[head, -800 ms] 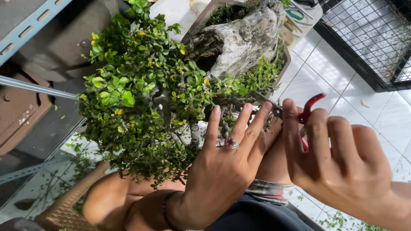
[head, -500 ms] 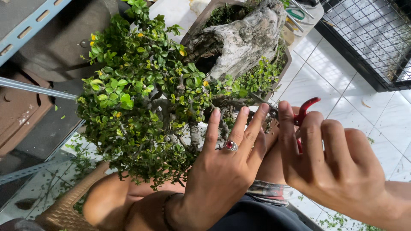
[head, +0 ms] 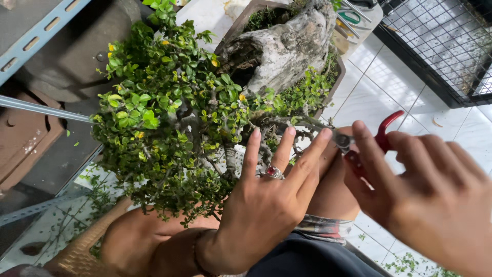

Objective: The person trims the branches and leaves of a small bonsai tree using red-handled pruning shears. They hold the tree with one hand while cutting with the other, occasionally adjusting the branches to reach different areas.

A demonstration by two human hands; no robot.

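Observation:
A bonsai tree (head: 174, 118) with small green leaves and a few yellow ones grows from a thick grey trunk (head: 279, 48) in a brown pot (head: 335, 77). My left hand (head: 266, 205), wearing a ring with a red stone, has its fingers spread and reaching into the lower twigs; whether it pinches one is not visible. My right hand (head: 425, 197) is closed around red-handled pruning shears (head: 366, 141), whose blades point left at a thin twig by my left fingertips.
A black wire cage (head: 441, 46) stands at the upper right on white floor tiles (head: 389, 92). More tools lie behind the pot. A metal shelf frame (head: 36, 46) and a brown tray (head: 20, 138) are at left. Leaf clippings litter the floor. My bare knees are below the tree.
My right hand has shifted slightly left and down with the shears, closer to the twig. My left hand's fingers stay spread among the branches.

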